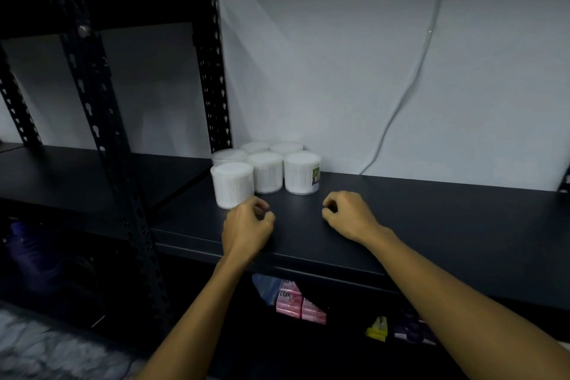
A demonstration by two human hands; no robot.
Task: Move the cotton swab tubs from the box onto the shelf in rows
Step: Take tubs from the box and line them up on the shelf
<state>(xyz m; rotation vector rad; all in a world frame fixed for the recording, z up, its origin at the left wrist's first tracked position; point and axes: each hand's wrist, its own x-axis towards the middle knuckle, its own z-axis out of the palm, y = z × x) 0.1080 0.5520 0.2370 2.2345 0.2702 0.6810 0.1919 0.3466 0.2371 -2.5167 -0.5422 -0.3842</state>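
While both hands, left hand and right hand, hover loosely curled and empty over the shelf, six cotton swab tubs cluster just behind them, likely light, rigid, slick-sided; grasp round the wall.

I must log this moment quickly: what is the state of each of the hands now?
Left hand: fingers loosely curled, holding nothing, beside the nearest cotton swab tub.
Right hand: fingers loosely curled, holding nothing, over the shelf.
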